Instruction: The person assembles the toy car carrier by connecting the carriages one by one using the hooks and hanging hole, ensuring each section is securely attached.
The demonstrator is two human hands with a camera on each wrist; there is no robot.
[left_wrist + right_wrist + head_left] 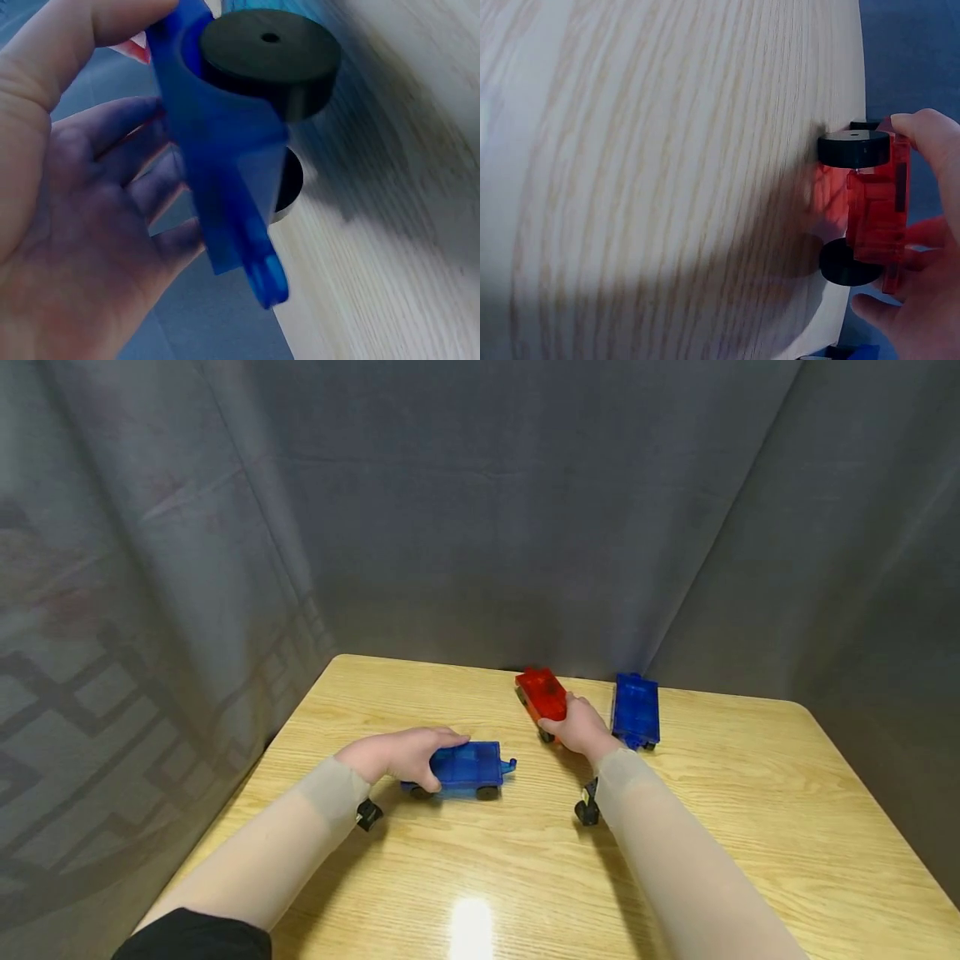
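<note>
Three toy cars on the wooden table (pixel 750 827). Left hand (pixel 401 754) has its fingers and thumb wrapped round the translucent blue car (pixel 468 768), wheels down on the wood near the left side. Right hand (pixel 579 725) grips the red car (pixel 542 692) further back, toward the far edge. Just right of it, a second blue car (pixel 636 708) sits untouched.
</note>
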